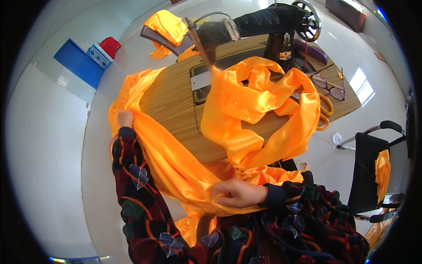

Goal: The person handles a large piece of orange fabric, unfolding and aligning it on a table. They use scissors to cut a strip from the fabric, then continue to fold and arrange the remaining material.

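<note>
A long piece of shiny orange satin fabric (pixel 169 147) stretches between my two hands along the near left side of a wooden sewing table. At the table's left edge, my left hand (pixel 125 118) is closed around the cloth, and more of it bunches beyond. Close to my body, my right hand (pixel 239 192) has its fingers curled on the cloth's near end. A looped heap of the orange satin (pixel 259 105) lies on the tabletop, reaching up to the needle area of a black sewing machine (pixel 263 26). The heap hides part of the machine's base.
Orange-handled scissors (pixel 324 115) lie partly under the heap, beside eyeglasses (pixel 327 86) and a dark purple case (pixel 313 52). Folded orange cloth (pixel 167 26) hangs over a chair behind the table. A black chair (pixel 367 163) stands at right; a blue panel (pixel 78 63) at far left.
</note>
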